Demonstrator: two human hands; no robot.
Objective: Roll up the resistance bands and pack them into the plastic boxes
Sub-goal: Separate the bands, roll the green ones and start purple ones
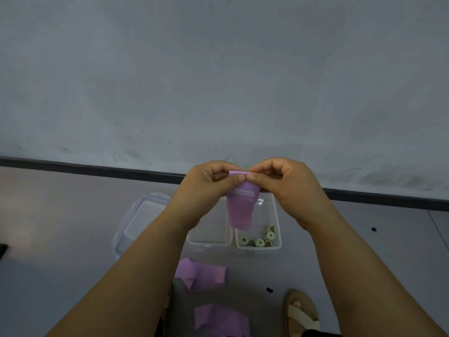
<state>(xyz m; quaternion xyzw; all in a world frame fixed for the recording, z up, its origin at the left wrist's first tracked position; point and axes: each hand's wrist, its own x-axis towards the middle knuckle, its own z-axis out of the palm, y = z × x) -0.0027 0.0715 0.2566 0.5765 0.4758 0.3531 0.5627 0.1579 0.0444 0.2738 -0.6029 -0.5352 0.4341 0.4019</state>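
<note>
Hanging band (240,211) over open boxes (258,247)

Purple band (240,207) pinched at its top edge between both hands' fingers (239,178)

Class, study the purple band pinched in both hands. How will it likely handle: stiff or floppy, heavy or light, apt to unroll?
Probably floppy: the purple band hangs limp below the left hand and right hand. Likely light, since fingertip pinches carry it. It may uncoil once rolled: the green rolls in the box look loose.

A band (240,211) is hung from the fingers (254,176) above two boxes (209,242). Rolled bands (260,242) are held in the right box (277,227).
</note>
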